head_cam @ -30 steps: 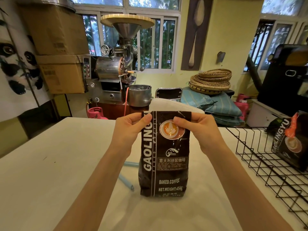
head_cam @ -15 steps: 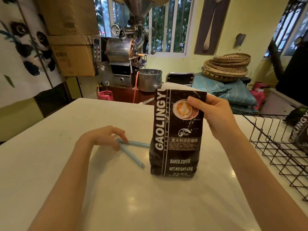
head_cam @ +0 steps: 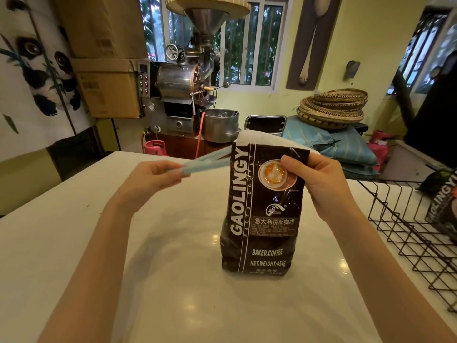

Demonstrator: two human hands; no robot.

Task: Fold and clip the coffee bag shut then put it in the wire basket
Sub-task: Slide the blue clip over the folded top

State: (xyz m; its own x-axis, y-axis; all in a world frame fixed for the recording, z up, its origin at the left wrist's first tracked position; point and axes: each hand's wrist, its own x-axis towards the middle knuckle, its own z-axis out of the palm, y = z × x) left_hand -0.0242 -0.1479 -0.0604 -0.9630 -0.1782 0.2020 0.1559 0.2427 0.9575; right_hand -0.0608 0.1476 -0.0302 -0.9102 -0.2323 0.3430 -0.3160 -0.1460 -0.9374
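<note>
A dark brown coffee bag point(head_cam: 262, 219) stands upright on the white table point(head_cam: 148, 280), its top folded over with the white inside showing behind. My right hand point(head_cam: 319, 184) pinches the folded top at its right corner. My left hand point(head_cam: 148, 179) holds a long light-blue bag clip point(head_cam: 207, 160) in the air, spread open in a V, its tips next to the bag's upper left edge. The black wire basket point(head_cam: 405, 233) sits at the table's right side.
Another coffee bag point(head_cam: 445, 209) lies inside the wire basket at the far right. Behind the table stand a metal coffee roaster point(head_cam: 188, 80), cardboard boxes point(head_cam: 108, 90) and stacked woven trays point(head_cam: 333, 107).
My left hand let go of the bag top, reached down to the blue clip on the table, and has lifted it up beside the bag. My right hand kept holding the folded top.
</note>
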